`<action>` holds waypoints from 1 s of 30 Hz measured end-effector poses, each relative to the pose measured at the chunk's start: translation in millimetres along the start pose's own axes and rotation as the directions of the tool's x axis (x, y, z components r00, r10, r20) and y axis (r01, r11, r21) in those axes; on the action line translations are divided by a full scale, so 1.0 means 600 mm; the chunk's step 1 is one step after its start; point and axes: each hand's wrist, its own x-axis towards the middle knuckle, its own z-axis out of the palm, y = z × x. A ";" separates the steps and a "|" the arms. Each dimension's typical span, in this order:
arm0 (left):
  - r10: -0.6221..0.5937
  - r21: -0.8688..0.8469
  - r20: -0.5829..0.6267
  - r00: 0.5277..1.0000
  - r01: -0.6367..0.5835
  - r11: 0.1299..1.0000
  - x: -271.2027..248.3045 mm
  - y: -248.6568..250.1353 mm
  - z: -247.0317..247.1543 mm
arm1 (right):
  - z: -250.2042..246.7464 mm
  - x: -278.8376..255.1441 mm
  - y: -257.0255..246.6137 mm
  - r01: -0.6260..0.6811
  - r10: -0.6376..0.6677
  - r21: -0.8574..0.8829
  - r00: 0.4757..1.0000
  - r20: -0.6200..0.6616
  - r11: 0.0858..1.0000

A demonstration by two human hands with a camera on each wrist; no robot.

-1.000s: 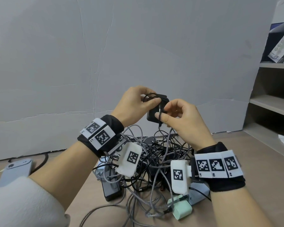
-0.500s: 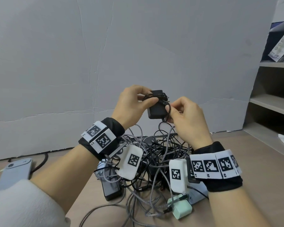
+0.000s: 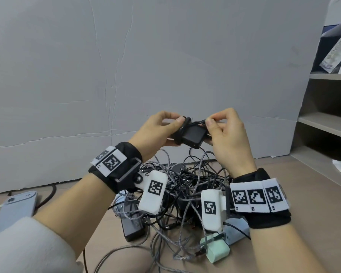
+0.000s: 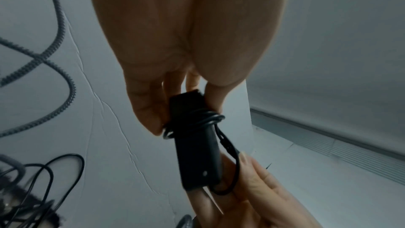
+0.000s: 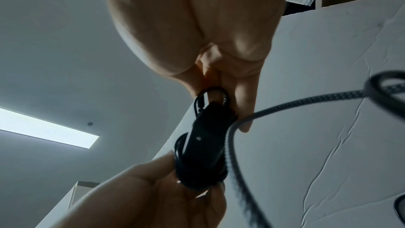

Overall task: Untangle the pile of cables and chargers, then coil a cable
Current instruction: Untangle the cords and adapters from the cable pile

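Since a second ago, both my hands have tipped the black charger (image 3: 193,134) from upright to lying level between them. My left hand (image 3: 158,133) grips the end wrapped in thin black cable (image 4: 197,120); my right hand (image 3: 226,134) pinches the cable's loose tail at the other end. I judge the coiling nearly finished. Below my wrists, the pile of cables and chargers (image 3: 185,194) stays tangled on the table (image 3: 303,194). No containers show; a shelf (image 3: 327,123) stands at right.
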 end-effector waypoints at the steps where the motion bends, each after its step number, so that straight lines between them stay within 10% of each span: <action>1: 0.003 0.033 0.020 1.000 -0.004 0.999 0.002 -0.003 -0.004 | 0.000 0.000 0.000 0.003 -0.003 -0.008 1.000 0.023 1.000; 11: 0.126 0.575 0.217 0.968 -0.231 0.785 0.015 -0.003 -0.030 | -0.006 -0.004 -0.006 0.028 -0.033 0.055 0.996 0.085 0.998; 21: 0.051 0.586 0.419 0.907 -0.313 0.747 -0.009 0.033 -0.018 | -0.002 0.003 0.003 -0.014 0.010 0.058 0.997 0.077 0.998; 30: 0.258 0.436 0.374 0.891 -0.414 0.799 -0.004 0.025 -0.009 | 0.005 0.009 0.013 -0.372 0.317 0.211 0.914 0.254 0.904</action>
